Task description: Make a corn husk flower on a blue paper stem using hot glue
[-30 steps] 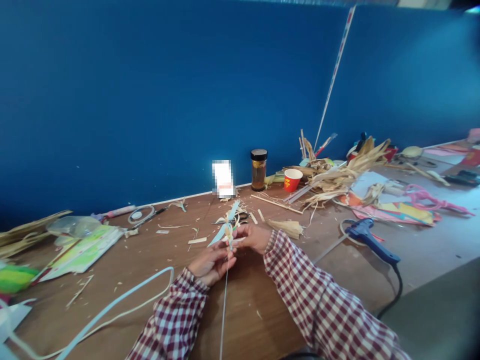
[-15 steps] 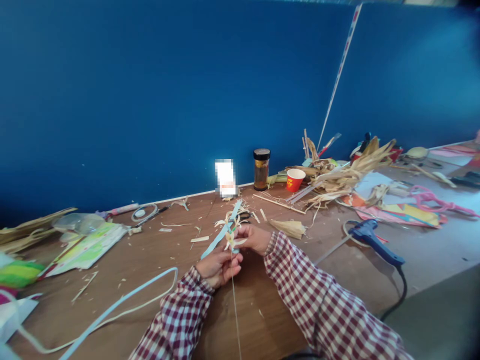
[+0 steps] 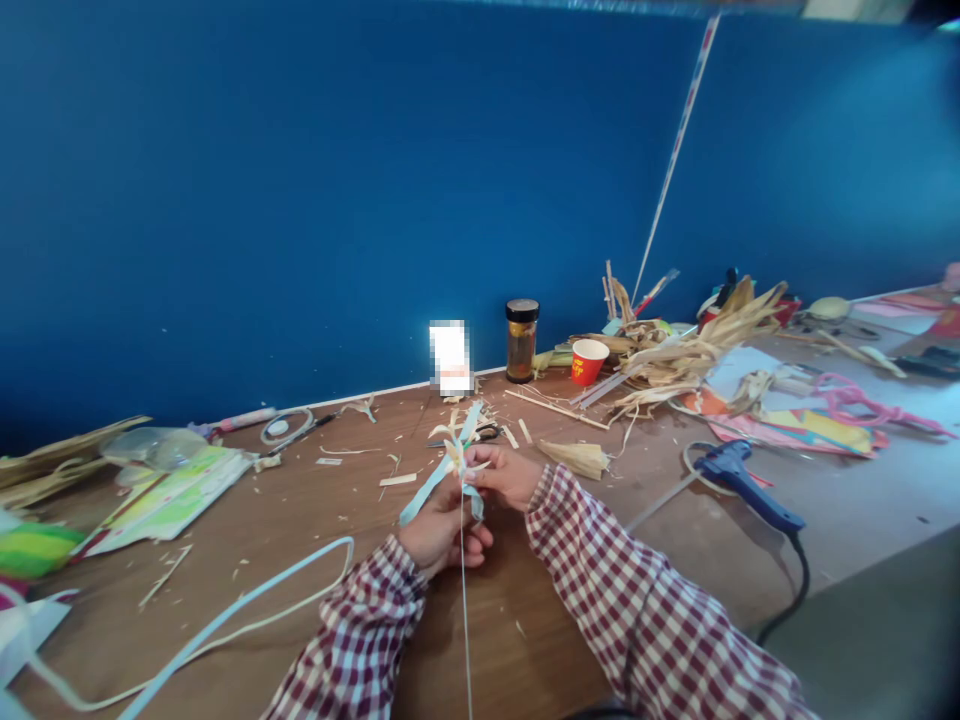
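Observation:
My left hand [image 3: 442, 530] and my right hand [image 3: 508, 474] meet over the brown table [image 3: 315, 520], both in checked sleeves. Between them I hold a small flower of dried husk petals [image 3: 459, 456] on a thin wire stem [image 3: 463, 620] that runs down toward me. A pale blue strip [image 3: 424, 490] passes through the flower, one end sticking up behind, the other slanting down past my left fingers. My left hand pinches the stem and strip just below the flower. My right fingertips grip the flower's base from the right.
A blue glue gun [image 3: 739, 482] with a black cord lies to the right. A brown jar [image 3: 520, 340] and a red paper cup [image 3: 586, 361] stand by the blue wall, beside a heap of dried husks [image 3: 682, 350]. A long pale blue strip loop [image 3: 247, 600] lies left.
My left hand has shifted down and slightly right along the stem and closed tighter. The blue strip now bends lower across the flower's base. My right hand has barely moved.

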